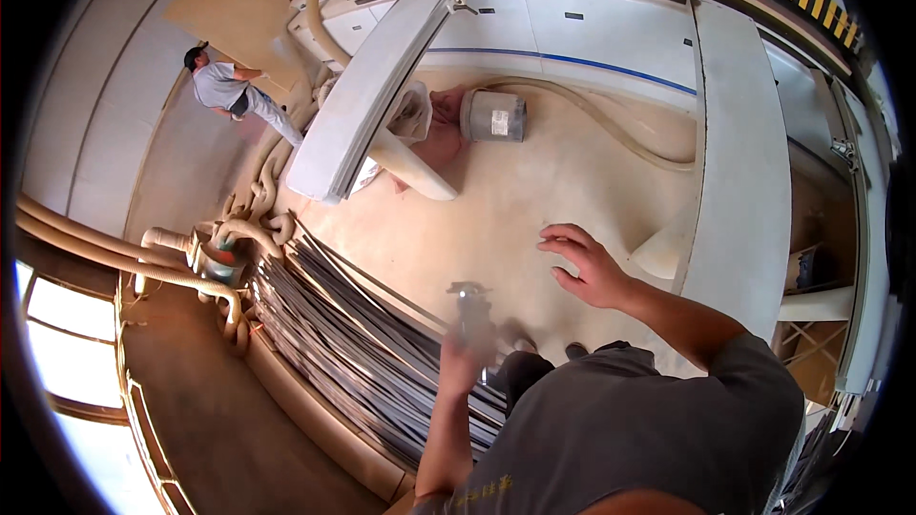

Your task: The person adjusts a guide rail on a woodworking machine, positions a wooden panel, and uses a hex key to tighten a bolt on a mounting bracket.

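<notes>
My left hand [462, 362] is closed around a grey handheld tool [470, 310] with a shiny top. Motion blur hides the tool's exact kind, and part of my grip is smeared too. It is held upright over the floor, beside a long stack of dark strips [367, 353]. My right hand [589, 267] is raised in the air with nothing in it. Its fingers point left and the thumb stands apart from them. The nearest large thing to that hand is a long pale machine arm [739, 153] on the right.
Another pale arm [367, 86] juts from the white machine [563, 24] at the back. Beneath it are a grey bucket [493, 116] and a reddish sack [444, 129]. Hoses [253, 219] coil at the left around a bucket [221, 265]. Another person [229, 86] stands far left by a board.
</notes>
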`<state>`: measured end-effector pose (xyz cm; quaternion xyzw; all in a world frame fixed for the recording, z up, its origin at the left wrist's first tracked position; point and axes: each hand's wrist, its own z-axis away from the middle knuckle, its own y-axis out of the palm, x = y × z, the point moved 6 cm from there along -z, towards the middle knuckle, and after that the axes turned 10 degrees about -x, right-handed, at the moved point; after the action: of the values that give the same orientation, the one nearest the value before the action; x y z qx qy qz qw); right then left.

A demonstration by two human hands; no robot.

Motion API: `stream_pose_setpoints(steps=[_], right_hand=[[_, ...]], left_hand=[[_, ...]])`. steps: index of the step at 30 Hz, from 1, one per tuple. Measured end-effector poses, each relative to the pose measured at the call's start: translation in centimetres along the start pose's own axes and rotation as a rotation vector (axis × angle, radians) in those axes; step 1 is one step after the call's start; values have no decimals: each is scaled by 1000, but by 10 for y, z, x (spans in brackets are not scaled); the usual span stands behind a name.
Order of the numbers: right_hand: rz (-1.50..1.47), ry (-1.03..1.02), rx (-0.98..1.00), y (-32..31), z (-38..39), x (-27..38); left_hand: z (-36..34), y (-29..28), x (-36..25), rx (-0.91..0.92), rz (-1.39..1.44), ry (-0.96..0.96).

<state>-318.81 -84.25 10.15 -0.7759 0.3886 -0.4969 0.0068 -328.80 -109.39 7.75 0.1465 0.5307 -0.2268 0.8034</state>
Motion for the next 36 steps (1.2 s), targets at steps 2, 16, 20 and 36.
stream_pose_setpoints(steps=[2,16,20,36], right_hand=[[7,4,-61,10,-40,4],[129,117,-203,41,-283,-62],[175,94,-252,33,-344,-119],[226,5,-125,-30,-658,-362]], left_hand=[[-42,-1,-27,60,-69,92],[-324,37,-186,545,-104,14],[-405,71,-213,614,-116,-15],[-718,209,-348,387,-650,338]])
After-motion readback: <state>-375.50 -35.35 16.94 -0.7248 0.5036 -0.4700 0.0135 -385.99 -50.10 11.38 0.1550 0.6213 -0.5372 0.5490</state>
